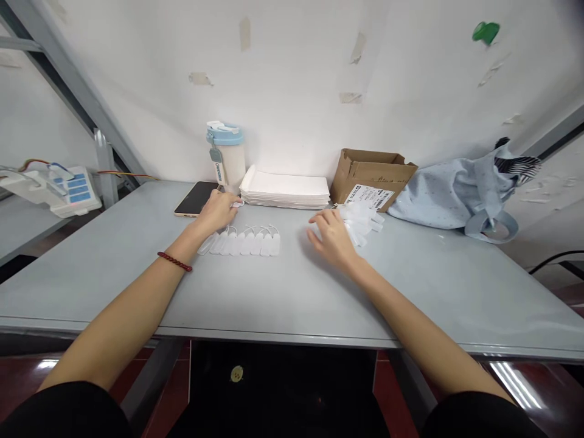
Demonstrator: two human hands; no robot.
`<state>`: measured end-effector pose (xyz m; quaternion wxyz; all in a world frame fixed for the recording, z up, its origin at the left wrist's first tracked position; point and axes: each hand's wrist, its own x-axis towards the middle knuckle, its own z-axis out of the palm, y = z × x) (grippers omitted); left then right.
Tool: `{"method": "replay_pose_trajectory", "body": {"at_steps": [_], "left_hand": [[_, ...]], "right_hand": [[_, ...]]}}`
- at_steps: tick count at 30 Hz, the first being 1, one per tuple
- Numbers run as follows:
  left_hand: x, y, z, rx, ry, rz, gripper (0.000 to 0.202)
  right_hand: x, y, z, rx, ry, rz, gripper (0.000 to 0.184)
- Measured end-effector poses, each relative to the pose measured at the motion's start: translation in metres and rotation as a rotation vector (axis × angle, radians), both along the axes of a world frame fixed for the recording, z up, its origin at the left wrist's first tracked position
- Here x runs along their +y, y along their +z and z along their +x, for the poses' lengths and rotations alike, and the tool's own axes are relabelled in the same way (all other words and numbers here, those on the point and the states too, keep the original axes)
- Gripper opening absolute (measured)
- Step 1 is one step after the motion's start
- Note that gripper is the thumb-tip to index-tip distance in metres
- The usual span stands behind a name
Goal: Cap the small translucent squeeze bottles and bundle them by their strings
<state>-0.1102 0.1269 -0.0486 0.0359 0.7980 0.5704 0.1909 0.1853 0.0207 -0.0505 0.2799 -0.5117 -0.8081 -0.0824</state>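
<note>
Tags [250, 245] wht, semi-clear, w/ loops; L hand [218, 211] curled, grip unclear; R hand [335, 238] half-open, empty.

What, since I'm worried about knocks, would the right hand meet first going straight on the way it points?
The right hand would probably meet the white stack by the wall first; depth is unclear, so it might pass above it.

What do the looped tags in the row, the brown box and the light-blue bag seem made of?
Looped tags: probably thin plastic, smooth, since they look whitish and partly translucent; coated paper is possible.
Brown box: most likely cardboard, matte, judging by its colour and bent flaps.
Light-blue bag: apparently fabric, matte, given its soft folds; the fibre is unclear.
</note>
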Motion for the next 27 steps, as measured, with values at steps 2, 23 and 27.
{"method": "replay_pose_trajectory", "body": {"at_steps": [2,23,27], "left_hand": [[0.002,-0.002,0.001,0.011,0.053,0.011,0.04],[-0.005,0.012,0.013,-0.166,0.084,-0.051,0.025],[-0.024,0.026,0.025,-0.393,0.06,-0.147,0.024]], "right_hand": [[-0.007,-0.002,-0.014,0.021,0.129,-0.06,0.024],[-0.005,-0.016,-0.042,0.217,0.365,-0.371,0.057],[-0.007,-0.011,-0.033,0.338,0.355,-0.284,0.054]]}}
